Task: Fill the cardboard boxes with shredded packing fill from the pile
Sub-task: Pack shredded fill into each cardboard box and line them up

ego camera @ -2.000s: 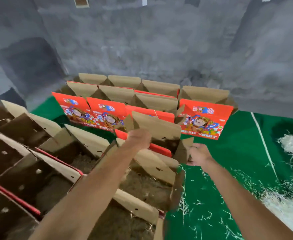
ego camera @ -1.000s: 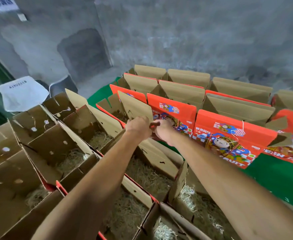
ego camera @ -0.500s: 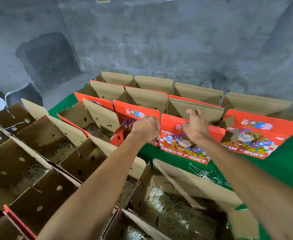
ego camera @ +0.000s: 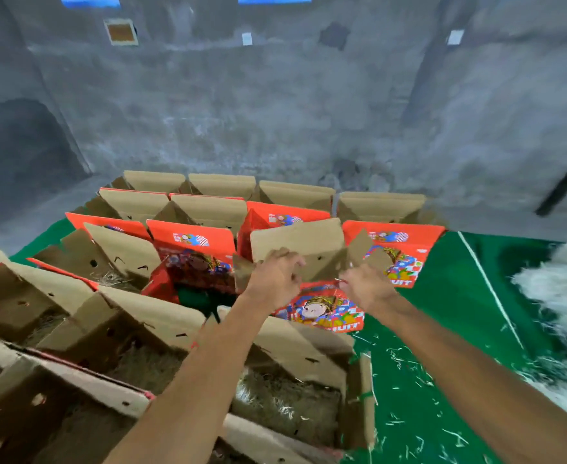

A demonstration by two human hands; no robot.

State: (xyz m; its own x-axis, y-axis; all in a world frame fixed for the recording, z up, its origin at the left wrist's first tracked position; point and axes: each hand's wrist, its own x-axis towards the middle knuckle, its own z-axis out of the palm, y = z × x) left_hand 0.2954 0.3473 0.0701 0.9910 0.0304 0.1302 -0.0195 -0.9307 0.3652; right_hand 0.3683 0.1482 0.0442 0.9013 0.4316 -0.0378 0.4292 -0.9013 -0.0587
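A red printed cardboard box [ego camera: 319,309] is held up off the green floor mat [ego camera: 442,329] by both hands, its brown flaps standing open above them. The left hand [ego camera: 275,279] is curled over the box's top edge on its left side, fingers [ego camera: 292,259] clenched around the flap base. The right hand [ego camera: 366,286] is closed on the top edge at the box's right side; its fingertips are hidden behind the hand, so the exact grasp cannot be told. Just below the held box, toward the mat's near edge, an open box [ego camera: 292,390] with shredded fill [ego camera: 275,393] inside is seen, and more open brown boxes [ego camera: 41,313], some with fill, are lined up along the mat's left side. Behind the held box, rows of red boxes [ego camera: 191,242] with raised flaps are stood toward the mat's far edge, against a grey concrete wall [ego camera: 275,112]. The pile of white shredded fill [ego camera: 563,296] is at the mat's right edge, well apart from the held box. Loose shreds [ego camera: 406,373] are scattered on the mat between the pile and the near boxes.
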